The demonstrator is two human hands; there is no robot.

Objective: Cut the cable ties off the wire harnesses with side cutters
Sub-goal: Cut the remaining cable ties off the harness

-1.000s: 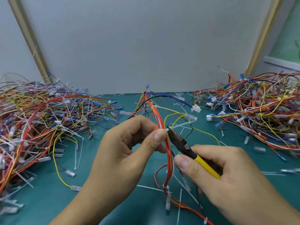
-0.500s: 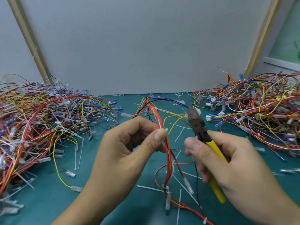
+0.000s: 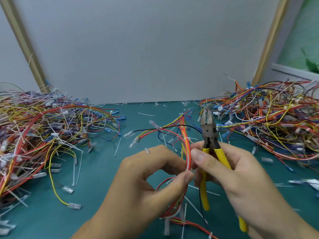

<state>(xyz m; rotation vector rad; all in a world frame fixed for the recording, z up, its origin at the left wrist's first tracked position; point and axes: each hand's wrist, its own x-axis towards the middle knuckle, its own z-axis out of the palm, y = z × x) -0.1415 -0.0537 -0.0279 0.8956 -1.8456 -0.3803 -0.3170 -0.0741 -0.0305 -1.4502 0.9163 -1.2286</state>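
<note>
On my feed the left hand [image 3: 146,175] pinches one wire harness [image 3: 187,149] between thumb and forefinger, holding the red and orange bundle upright over the green mat [image 3: 103,195], between the two heaps of harnesses. The right hand [image 3: 241,180] is wrapped round the yellow handles of the side cutters [image 3: 209,133]. The tool points up and away from me, just right of the bundle, and its jaws stand a little apart with nothing between them. The right thumb lies close against the wires, just above the left hand's pinch.

I judge this to be the step between cuts: the harness is being turned over and searched for the next tie while the cutters wait. A small white band [image 3: 186,138] circles the bundle above the left fingers. It looks like a cable tie, though the picture is too soft there for me to be sure.

If it is one, the next move calls for tipping the cutter nose down and left to that band. One blade should slip under the strap alone, with the wires kept out of the bite. The left hand should keep the bundle taut just below it.

The left heap [image 3: 43,135] and the right heap [image 3: 276,128] lie well apart, and loose white strips [image 3: 77,168] litter the mat.
</note>
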